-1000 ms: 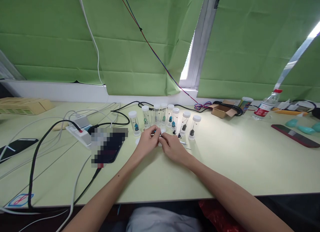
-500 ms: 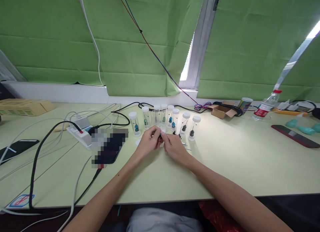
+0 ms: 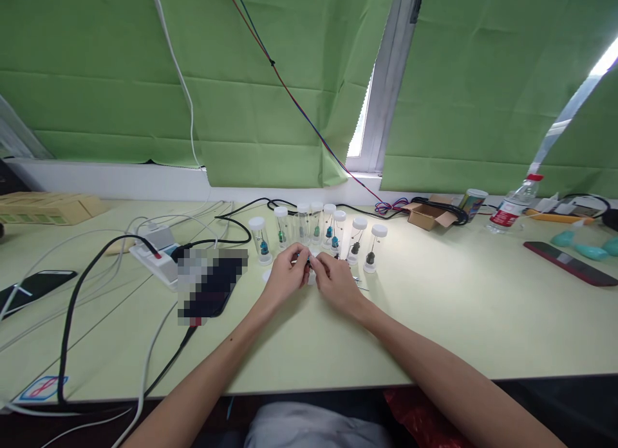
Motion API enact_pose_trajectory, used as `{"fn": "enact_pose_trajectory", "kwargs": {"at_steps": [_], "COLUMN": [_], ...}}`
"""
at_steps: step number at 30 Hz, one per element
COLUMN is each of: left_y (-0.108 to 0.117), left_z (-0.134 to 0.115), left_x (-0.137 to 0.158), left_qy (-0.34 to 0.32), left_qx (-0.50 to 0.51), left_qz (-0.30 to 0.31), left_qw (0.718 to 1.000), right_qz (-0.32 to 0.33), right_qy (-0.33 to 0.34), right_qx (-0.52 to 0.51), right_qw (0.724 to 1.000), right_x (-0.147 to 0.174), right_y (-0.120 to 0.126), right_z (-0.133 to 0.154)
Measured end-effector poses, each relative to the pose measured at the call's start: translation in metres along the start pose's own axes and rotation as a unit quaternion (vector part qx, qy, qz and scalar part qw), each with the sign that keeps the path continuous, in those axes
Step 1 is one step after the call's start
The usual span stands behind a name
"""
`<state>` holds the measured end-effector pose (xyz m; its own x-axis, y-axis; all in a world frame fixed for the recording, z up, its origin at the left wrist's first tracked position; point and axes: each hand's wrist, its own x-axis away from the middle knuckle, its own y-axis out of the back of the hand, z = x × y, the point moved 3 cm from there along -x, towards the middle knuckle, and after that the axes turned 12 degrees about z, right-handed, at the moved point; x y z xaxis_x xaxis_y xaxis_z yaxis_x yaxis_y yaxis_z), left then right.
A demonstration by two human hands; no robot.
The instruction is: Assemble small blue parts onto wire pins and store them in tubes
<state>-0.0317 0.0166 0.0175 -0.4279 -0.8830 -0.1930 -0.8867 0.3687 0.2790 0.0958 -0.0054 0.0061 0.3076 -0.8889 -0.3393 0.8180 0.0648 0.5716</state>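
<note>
My left hand (image 3: 290,269) and my right hand (image 3: 337,280) meet over the table, fingertips pinched together. Between them is a small dark piece (image 3: 308,261), mostly covered by the fingers, so its kind is hidden. Just behind stand several clear tubes with white caps; blue, green or dark grey pieces with thin stems show inside. The leftmost tube (image 3: 261,241) holds a blue piece, and the rightmost tube (image 3: 374,248) a dark grey one. A white round cap-like piece (image 3: 267,276) lies by my left hand. Thin metal pins (image 3: 361,284) lie beside my right hand.
Left of my arms lie a phone (image 3: 217,287), a white power strip (image 3: 159,261) and tangled cables. Toward the back right are an open cardboard box (image 3: 425,216), a water bottle (image 3: 512,206) and a dark red phone (image 3: 570,262). Green curtains (image 3: 270,113) hang behind the table.
Both hands stay in almost the same place, with only slight finger movement around the small piece. The tubes have not moved.
</note>
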Motion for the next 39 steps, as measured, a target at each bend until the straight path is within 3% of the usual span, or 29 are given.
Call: {"fn": "enact_pose_trajectory", "kwargs": {"at_steps": [11, 21, 29, 39], "left_y": [0.0018, -0.0008, 0.0007, 0.0007], "left_z": [0.0009, -0.0019, -0.0021, 0.0027], "left_x": [-0.0002, 0.0002, 0.0008, -0.0005], "left_qy": [0.003, -0.004, 0.002, -0.006], "left_qx": [-0.011, -0.018, -0.017, -0.035], "left_qz": [-0.033, -0.018, -0.034, -0.021], "left_qw": [0.999, 1.0, 0.999, 0.999], "right_qz": [-0.004, -0.018, -0.007, -0.02], "right_qy": [-0.01, 0.001, -0.017, 0.008], "right_qx": [-0.039, 0.017, -0.039, 0.003], "right_qw": [0.999, 1.0, 0.999, 1.0], "right_x": [0.0022, -0.0013, 0.0023, -0.0008], "right_y": [-0.0008, -0.0004, 0.0007, -0.0005], "right_z": [-0.0011, -0.0016, 0.0007, -0.0016]}}
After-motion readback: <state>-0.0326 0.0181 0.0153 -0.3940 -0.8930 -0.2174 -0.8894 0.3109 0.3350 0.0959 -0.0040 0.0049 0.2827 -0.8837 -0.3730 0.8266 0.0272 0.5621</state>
